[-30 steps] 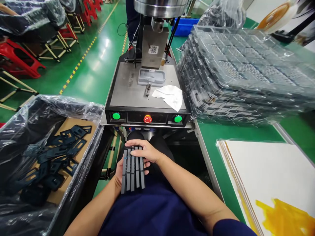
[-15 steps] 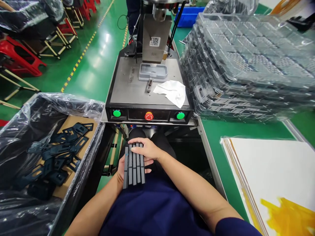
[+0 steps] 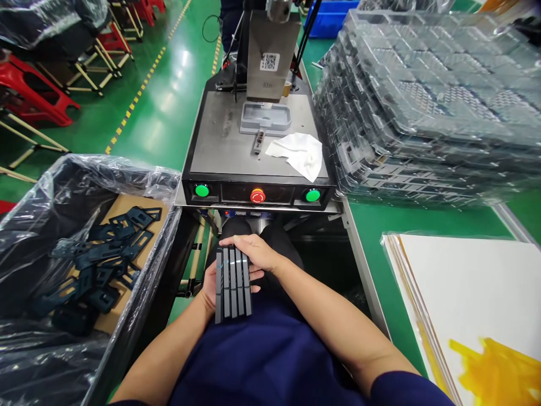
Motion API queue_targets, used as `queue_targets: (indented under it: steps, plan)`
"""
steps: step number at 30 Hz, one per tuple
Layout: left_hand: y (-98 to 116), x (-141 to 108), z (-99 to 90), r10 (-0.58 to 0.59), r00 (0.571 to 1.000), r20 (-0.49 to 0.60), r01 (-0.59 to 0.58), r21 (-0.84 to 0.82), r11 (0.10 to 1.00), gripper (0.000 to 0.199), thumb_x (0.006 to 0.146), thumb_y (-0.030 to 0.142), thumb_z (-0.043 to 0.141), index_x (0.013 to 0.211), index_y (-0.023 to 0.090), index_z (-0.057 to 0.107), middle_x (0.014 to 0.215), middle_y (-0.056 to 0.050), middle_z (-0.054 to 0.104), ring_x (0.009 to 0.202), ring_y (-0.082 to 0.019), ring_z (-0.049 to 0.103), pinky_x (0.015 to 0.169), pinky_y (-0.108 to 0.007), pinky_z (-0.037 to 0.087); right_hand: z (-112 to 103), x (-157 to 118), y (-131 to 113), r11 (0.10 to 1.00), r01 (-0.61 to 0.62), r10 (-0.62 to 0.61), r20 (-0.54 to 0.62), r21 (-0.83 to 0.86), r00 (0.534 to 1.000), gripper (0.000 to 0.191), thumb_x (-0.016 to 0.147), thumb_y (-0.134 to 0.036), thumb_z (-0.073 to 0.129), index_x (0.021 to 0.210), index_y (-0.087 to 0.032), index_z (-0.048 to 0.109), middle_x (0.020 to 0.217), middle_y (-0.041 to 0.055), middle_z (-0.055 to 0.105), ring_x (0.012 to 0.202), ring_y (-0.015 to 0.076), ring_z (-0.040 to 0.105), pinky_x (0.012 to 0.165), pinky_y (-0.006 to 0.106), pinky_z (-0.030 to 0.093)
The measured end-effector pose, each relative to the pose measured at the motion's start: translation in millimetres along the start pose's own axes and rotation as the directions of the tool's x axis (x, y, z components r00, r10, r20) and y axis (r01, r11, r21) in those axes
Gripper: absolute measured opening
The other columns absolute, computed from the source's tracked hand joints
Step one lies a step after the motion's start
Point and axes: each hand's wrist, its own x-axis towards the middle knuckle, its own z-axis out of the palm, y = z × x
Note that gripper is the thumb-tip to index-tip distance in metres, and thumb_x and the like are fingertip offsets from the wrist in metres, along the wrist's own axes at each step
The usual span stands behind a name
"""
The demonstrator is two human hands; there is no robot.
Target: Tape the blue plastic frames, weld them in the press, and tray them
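Observation:
Over my lap I hold a stack of several flat black plastic parts point(image 3: 234, 285), lined up with their edges facing me. My left hand point(image 3: 208, 287) wraps around the stack from the left and below, its fingertips showing on the far side. At the top end, my right hand point(image 3: 256, 252) grips the same stack from the right, fingers across its far edge. Thin blue-white marks show across the edges near the top. Ahead stands a press machine point(image 3: 203, 152) with a grey fixture tray point(image 3: 266, 117) beneath its metal head point(image 3: 267, 56).
At left, a plastic-lined bin point(image 3: 139, 169) holds loose black parts point(image 3: 105, 248) on cardboard. A white cloth point(image 3: 298, 153) lies on the press plate, above two green buttons point(image 3: 202, 190) and a red stop button point(image 3: 257, 195). Clear trays point(image 3: 422, 101) are piled right, beyond white sheets point(image 3: 460, 282).
My right thumb has moved off the face of the stack toward its top edge, uncovering the blue-white marks. The stack stays in both hands; the view has shifted slightly.

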Motion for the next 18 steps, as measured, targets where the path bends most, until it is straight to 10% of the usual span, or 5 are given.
queue_targets:
  steps: [18]
  plan:
    - [5.0,4.0,14.0,-0.025,1.0,0.019,0.025,0.006,1.0,0.079,0.074,0.06,0.049,0.135,0.009,0.048,0.14,-0.021,0.048,0.133,-0.04,0.036,0.108,-0.059,0.019,-6.3,-1.5,-12.5,0.994,0.022,-0.031,0.084,0.109,0.996,0.062,0.084,-0.07,0.043,0.098,-0.018,0.075,0.113,0.0068,0.069,0.11,0.0219,0.061,0.102,0.037,0.041]
